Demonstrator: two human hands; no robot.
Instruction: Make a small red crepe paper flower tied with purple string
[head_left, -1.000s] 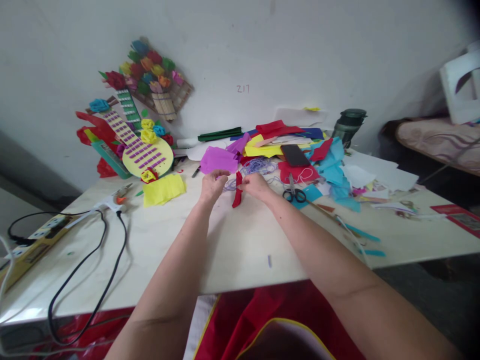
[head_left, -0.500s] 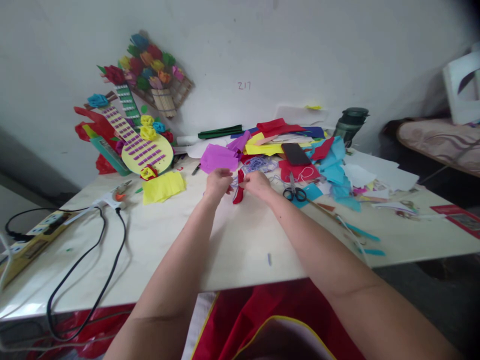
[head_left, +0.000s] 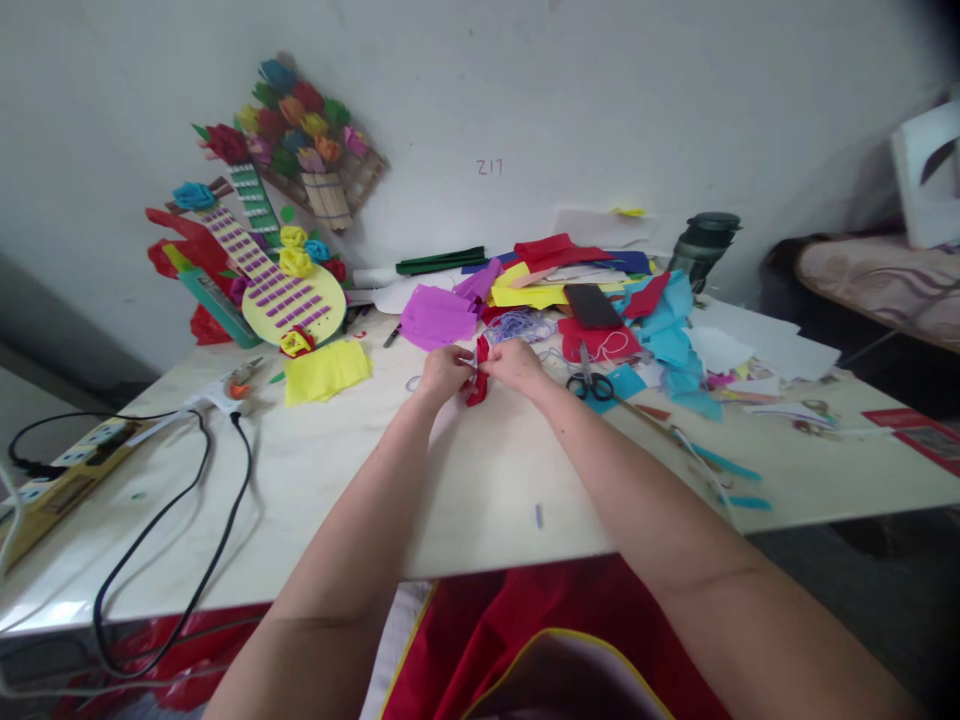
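In the head view, the red strip (head_left: 477,396) stands out near the centre of the frame, roughly upright in the picture, between the person's two hands over the desk (head_left: 480,500). The right hand (head_left: 517,364) pinches it around the middle from the right side. The left hand (head_left: 445,373) is just beside it on the left, fingers bent toward the strip; whether they grip it or a thread is too small to tell. Beyond the hands lies a tangle of lilac string (head_left: 517,326), with purple paper (head_left: 437,318) to its left and a dark phone (head_left: 592,306) to its right, the phone resting partly on red paper (head_left: 585,340). Right of centre, the scissors (head_left: 598,388) lie with their black handles toward the bottom of the frame, overlapping a blue piece (head_left: 626,378). Crumpled blue paper (head_left: 679,350) and white scraps (head_left: 742,335) spread farther right, below a dark green bottle (head_left: 703,250). Left of centre is a yellow sheet (head_left: 328,372), near a flower-trimmed guitar (head_left: 289,305) leaning at upper left. A glue gun (head_left: 231,392) lies at left, its black cord (head_left: 217,545) looping toward the lower left.
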